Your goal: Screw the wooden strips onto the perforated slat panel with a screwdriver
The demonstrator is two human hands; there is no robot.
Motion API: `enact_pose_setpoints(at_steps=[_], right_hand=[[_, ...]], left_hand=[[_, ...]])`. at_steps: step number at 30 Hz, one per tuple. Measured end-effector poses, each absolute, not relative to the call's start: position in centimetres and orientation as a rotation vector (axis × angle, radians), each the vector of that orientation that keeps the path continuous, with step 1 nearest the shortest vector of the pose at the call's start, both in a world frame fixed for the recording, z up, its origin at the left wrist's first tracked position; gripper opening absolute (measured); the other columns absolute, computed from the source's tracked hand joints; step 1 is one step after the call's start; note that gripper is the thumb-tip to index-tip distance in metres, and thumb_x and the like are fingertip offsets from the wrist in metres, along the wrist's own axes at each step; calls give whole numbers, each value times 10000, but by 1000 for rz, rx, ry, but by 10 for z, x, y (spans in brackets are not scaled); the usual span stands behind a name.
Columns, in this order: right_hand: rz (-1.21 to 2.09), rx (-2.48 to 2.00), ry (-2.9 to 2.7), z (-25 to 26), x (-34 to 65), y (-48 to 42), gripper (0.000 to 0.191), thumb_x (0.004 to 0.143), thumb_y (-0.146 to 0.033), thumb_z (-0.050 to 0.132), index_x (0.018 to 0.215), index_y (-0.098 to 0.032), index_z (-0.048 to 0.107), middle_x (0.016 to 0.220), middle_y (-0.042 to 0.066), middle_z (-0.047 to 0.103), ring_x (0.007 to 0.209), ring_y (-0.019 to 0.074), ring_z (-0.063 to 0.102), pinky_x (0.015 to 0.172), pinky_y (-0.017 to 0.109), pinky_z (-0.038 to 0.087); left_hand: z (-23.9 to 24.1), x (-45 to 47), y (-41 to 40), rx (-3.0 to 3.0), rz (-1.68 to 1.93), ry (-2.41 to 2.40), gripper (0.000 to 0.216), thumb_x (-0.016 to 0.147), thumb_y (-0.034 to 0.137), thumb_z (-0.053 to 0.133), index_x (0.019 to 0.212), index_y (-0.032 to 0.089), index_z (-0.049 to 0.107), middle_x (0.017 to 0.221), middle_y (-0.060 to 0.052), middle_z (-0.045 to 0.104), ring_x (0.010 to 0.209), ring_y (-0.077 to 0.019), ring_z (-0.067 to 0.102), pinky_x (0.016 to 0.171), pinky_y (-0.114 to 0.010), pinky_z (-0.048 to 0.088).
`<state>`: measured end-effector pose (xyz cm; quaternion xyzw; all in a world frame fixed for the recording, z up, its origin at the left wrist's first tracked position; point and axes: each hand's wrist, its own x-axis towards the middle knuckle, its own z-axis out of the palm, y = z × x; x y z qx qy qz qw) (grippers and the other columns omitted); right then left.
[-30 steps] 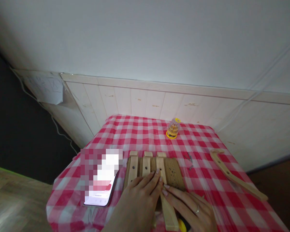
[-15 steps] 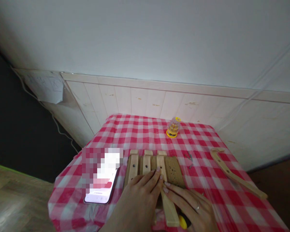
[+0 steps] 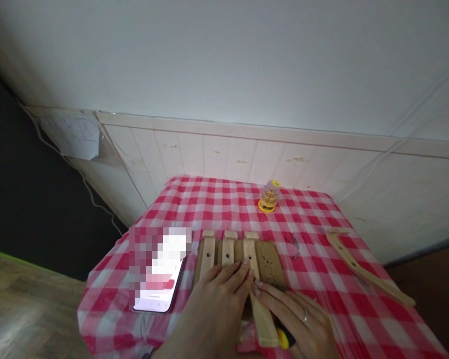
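Little had moved since the earlier frame: the whole scene had slid slightly upward in the view, while the hands and the things around them kept the same arrangement. The left hand lay palm down across the wooden board, its fingers extended and held close together, the fingertips resting on the third wooden strip. The right hand, with a ring on one finger, came in from the other side, its fingers also nearly straight and together, the tips touching the strip just beside the left fingertips. The thumbs were hidden, so whether either hand was gripping could not be told. A yellow and black handle showed partly beneath the right hand; whether it was held was unclear.

The third strip lay over the board, right of two similar strips. Its long axis ran from near to far, the hooked end pointing away toward the wall and the plain end toward the person, slanting slightly right. A dark hole showed just beyond the fingertips. Loose screws and a separate hooked strip lay farther right, on the checked tablecloth.
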<state>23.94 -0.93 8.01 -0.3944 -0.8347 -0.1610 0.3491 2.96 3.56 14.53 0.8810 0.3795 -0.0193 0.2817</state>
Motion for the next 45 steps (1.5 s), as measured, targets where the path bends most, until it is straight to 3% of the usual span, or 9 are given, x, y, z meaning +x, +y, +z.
enact_pose_setpoints(at_steps=[5, 18, 22, 26, 28, 33, 37, 42, 45], right_hand=[[-409, -1031, -2178, 79, 240, -10, 506, 1104, -86, 261, 1097, -173, 759, 969, 44, 899, 762, 143, 861, 670, 230, 654], [-328, -1021, -2164, 76, 242, -9, 461, 1001, 4, 346, 1127, -184, 748, 984, 51, 897, 792, 154, 866, 675, 233, 671], [-298, -1014, -2164, 77, 241, -10, 427, 1031, -38, 356, 1146, -177, 743, 975, 56, 896, 788, 161, 866, 661, 238, 675], [-236, -1021, -2150, 76, 242, -11, 423, 1017, -37, 375, 1173, -185, 739, 986, 67, 896, 807, 168, 867, 680, 234, 679], [-208, -1025, -2155, 75, 242, -12, 448, 973, -1, 394, 1193, -193, 734, 1015, 73, 895, 839, 174, 869, 711, 237, 685], [-211, -1016, -2152, 76, 242, -11, 495, 923, 51, 386, 1191, -195, 722, 1030, 73, 894, 863, 175, 872, 708, 236, 695], [-189, -1006, -2149, 76, 244, -10, 478, 936, 31, 404, 1196, -190, 739, 1039, 75, 893, 879, 180, 871, 738, 243, 702], [-185, -1014, -2145, 76, 244, -9, 433, 982, -25, 412, 1150, -189, 776, 1018, 73, 894, 835, 181, 869, 717, 244, 704], [-206, -1005, -2143, 77, 243, -8, 414, 1021, -52, 406, 1141, -178, 782, 995, 76, 895, 823, 177, 867, 725, 237, 701]], left_hand=[[145, 29, 36, 2395, -74, 1009, 1000, 783, 621, 885, 1565, 104, 535, 1672, -158, 433, 1543, -367, 471, 1306, -505, 354], [151, 16, 35, 2462, -99, 938, 890, 854, 572, 841, 1601, 226, 503, 1672, -95, 445, 1554, -343, 460, 1306, -525, 341], [127, -15, 20, 2650, 135, 986, 714, 948, 484, 757, 1588, 270, 524, 1623, -67, 547, 1471, -312, 580, 1203, -475, 505], [99, -45, -1, 2770, 577, 1135, 614, 924, 746, 687, 1351, 305, 701, 1405, -59, 757, 1220, -317, 748, 917, -381, 657], [93, -52, -9, 2699, 589, 1243, 493, 943, 744, 661, 1177, 318, 745, 1241, -38, 810, 1094, -286, 780, 843, -341, 658], [99, -49, -12, 2607, 695, 1478, 646, 913, 824, 617, 1251, 286, 732, 1274, -100, 795, 1138, -365, 763, 932, -459, 662], [119, -36, -4, 2597, 443, 1387, 767, 851, 845, 684, 1317, 237, 728, 1383, -133, 760, 1255, -389, 729, 1003, -471, 652], [140, -16, 3, 2430, 69, 1328, 858, 761, 600, 924, 1495, 261, 636, 1588, -114, 596, 1442, -425, 588, 1149, -572, 554], [145, -11, 5, 2316, -18, 1360, 799, 788, 322, 916, 1524, 276, 609, 1612, -82, 568, 1494, -389, 539, 1217, -593, 479]])
